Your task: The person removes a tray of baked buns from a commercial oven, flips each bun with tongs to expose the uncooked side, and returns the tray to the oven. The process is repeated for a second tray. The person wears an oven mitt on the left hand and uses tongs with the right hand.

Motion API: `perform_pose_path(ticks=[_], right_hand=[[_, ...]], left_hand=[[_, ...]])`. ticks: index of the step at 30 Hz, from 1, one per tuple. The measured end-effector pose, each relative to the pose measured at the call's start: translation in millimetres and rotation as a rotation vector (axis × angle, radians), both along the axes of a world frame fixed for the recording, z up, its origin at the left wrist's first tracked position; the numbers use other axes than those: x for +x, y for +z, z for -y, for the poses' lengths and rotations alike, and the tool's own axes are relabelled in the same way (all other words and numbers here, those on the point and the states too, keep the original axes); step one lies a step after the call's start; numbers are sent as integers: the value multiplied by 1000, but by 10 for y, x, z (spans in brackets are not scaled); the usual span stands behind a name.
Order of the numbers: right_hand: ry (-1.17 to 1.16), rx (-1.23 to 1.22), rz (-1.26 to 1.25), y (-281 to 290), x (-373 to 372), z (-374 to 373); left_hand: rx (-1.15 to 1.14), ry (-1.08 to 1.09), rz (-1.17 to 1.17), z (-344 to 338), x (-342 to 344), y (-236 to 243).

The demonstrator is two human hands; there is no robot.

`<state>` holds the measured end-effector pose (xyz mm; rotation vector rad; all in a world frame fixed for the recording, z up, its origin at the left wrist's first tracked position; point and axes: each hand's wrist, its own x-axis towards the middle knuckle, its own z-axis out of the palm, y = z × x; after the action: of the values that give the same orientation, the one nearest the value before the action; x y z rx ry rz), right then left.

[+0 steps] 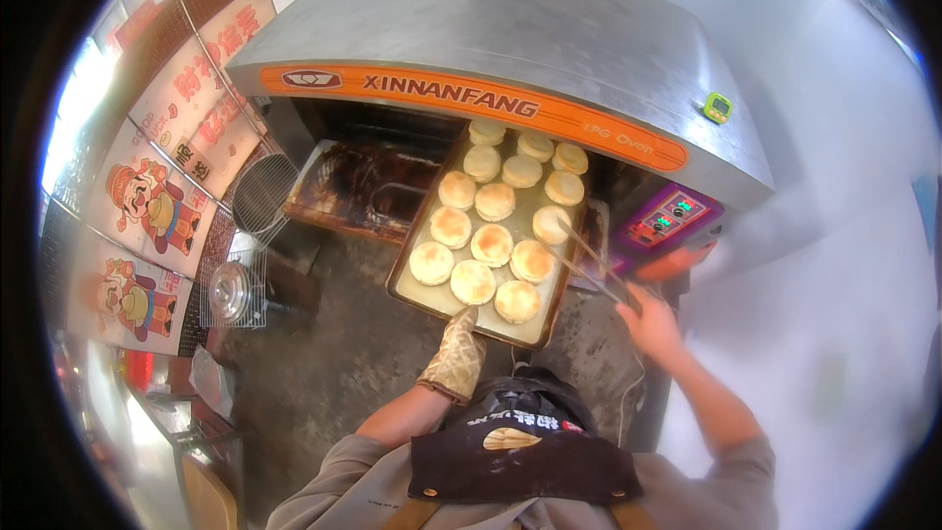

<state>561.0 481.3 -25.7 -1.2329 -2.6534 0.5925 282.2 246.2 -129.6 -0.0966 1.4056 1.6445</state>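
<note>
A baking tray (pixel 539 333) of round, flat pastries, several of them browned on top, sticks out of the oven's mouth and slants toward me. My left hand (pixel 458 353), in a patterned oven mitt, grips the tray's near edge. In my right hand (pixel 650 322) is a pair of long, thin tongs (pixel 601 273), held over the tray's right side. Their two arms spread apart, and the tips reach a paler pastry (pixel 551 225) and the browned pastry (pixel 531 260) below it. Whether the tips touch either one I cannot tell. The tray's far end is inside the oven.
The steel oven (pixel 491 15) has an orange front strip, a green timer (pixel 717 108) on top and a lit control panel (pixel 668 217) at right. A dark, stained oven deck (pixel 368 186) lies left of the tray. Wire racks (pixel 263 194) and a lidded metal pot (pixel 234 292) stand farther left.
</note>
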Motion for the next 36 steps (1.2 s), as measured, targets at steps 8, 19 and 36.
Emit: perform_pose_path(ticks=[8, 19, 36], right_hand=[[-489, -1609, -360, -467, -948, -1604], [-192, -1693, -10, -772, -1226, -2914], [-74, -1337, -60, -717, -1127, -2824]], left_hand=[[229, 157, 254, -70, 8, -262], [222, 247, 265, -208, 70, -319], [214, 318, 290, -441, 359, -120]])
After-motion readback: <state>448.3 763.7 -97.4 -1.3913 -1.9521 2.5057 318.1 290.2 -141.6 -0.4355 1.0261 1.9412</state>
